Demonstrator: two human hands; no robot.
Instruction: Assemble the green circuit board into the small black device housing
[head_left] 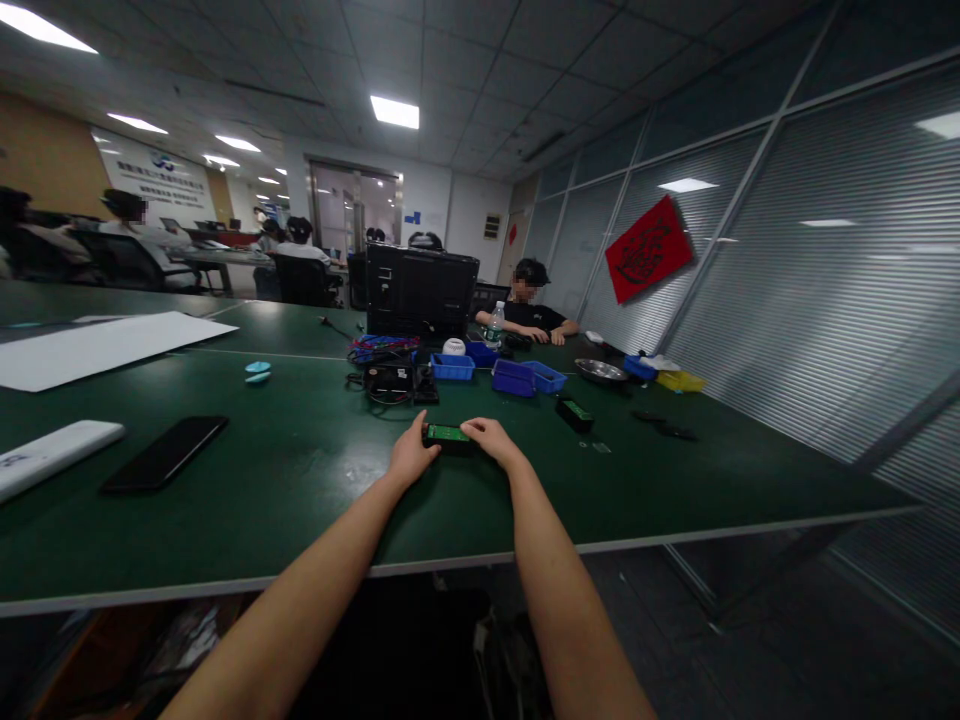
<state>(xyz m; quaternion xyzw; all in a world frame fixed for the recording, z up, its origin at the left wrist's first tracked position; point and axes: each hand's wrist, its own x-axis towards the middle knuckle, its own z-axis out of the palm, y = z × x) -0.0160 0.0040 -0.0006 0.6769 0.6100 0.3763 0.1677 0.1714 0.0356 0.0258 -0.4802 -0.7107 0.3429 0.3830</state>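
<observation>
In front of me on the green table lies a small black box with a green circuit board (448,433) in its open top. My left hand (414,452) grips the box's left end, thumb on the near side and fingers on the far side. At the right end, my right hand (487,438) has its fingers bent together on the edge of the board and box. What lies under those fingertips is hidden. A second black box with a green board (575,413) stands farther right. Small clear pieces (601,448) lie near it.
Beyond my hands are a black device with cables (390,378), blue trays (452,367), a monitor (420,290) and a bottle (496,325). A metal dish (600,371) and yellow tray (681,381) sit right; a black phone-like slab (166,453) lies left. Another person (529,305) sits across.
</observation>
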